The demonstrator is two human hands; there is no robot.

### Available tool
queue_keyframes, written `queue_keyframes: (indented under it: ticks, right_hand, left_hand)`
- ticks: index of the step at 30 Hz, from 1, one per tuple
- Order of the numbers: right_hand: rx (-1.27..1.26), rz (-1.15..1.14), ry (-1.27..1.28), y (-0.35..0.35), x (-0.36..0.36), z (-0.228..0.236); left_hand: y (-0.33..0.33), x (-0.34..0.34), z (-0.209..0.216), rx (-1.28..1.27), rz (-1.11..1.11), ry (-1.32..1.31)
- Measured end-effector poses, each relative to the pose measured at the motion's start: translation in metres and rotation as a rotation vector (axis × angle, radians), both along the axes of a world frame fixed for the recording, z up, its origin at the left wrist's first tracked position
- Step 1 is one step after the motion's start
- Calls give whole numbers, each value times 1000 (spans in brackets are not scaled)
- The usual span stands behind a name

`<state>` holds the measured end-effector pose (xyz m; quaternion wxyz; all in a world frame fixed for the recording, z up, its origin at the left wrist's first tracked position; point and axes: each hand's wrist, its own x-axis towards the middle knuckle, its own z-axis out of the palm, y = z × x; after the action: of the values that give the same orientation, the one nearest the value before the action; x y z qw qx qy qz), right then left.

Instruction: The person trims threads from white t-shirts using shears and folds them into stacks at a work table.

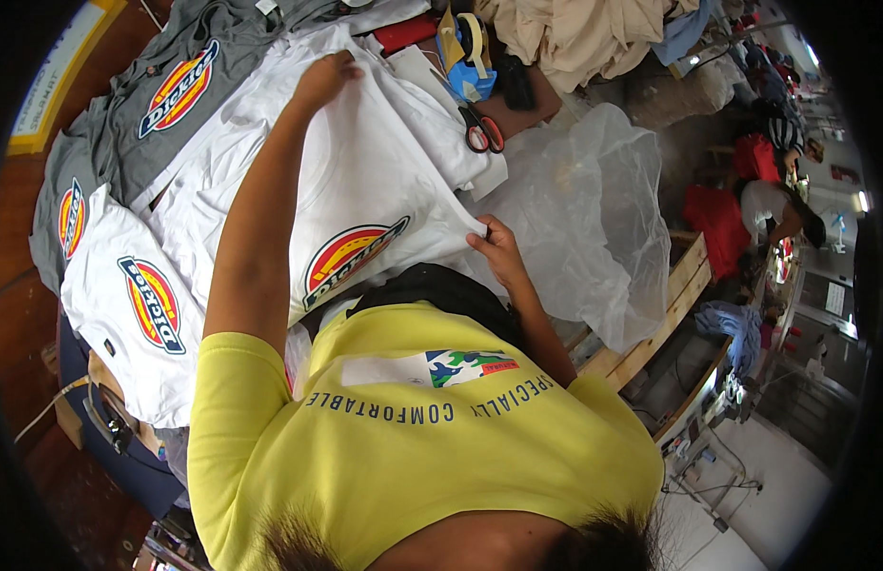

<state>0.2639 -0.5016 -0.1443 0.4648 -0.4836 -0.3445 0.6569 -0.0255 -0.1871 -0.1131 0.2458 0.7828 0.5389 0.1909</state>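
Observation:
A white T-shirt (375,162) with a red, yellow and dark-blue printed emblem lies spread in front of me, its lower part close to my body. My left hand (327,81) reaches to its far part, fingers bent and closed on the fabric. On the right, my right hand (498,249) pinches the shirt's edge between thumb and fingers, so the cloth draws taut between both hands. More white cloth lies underneath. To the left rests another white T-shirt (132,314) with the same emblem, beside grey T-shirts (127,124).
Red-handled scissors (481,131) and a blue tape dispenser (472,76) sit at the far right of the shirts. A clear plastic bag (584,219) hangs over a wooden frame (689,276). Beige cloth (575,38) is heaped beyond. People (779,205) work at the right.

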Motion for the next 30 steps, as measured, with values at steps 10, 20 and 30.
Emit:
queue_keyframes:
  ticks: [10, 20, 30]
  right_hand:
    - [211, -210, -532, 19, 5, 8]
    - [501, -264, -1018, 12, -12, -30]
    - [628, -48, -1184, 7, -15, -40]
  left_hand:
    - [-4, -21, 12, 6, 85, -511]
    - [-163, -107, 6, -8, 268, -577]
    - [-207, -82, 10, -574, 494, -1501]
